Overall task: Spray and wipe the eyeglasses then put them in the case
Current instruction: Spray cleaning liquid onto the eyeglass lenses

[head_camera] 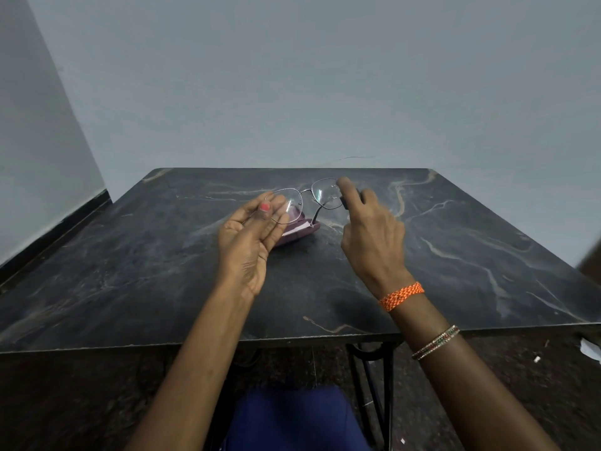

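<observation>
— Holding the eyeglasses (305,198) up above the table, is she?

— Yes. The left hand (250,239) pinches the rim of one lens between thumb and fingertips, palm turned up. The right hand (370,229) is curled around a small dark object (349,201) beside the other lens; it may be a spray bottle, but it is too hidden to name.

— And the case?

— A purple case (299,231) lies open on the dark marble table (455,255), just beneath the glasses and partly behind the left hand. Something pale, perhaps a cloth, shows inside it.

— How far along would you say?

— Early, I judge. The glasses are out and lifted, with the dark thing close by the lens, which suits spraying. No cloth is in either hand, so wiping seems not yet done, and putting them in the case is still left.
</observation>
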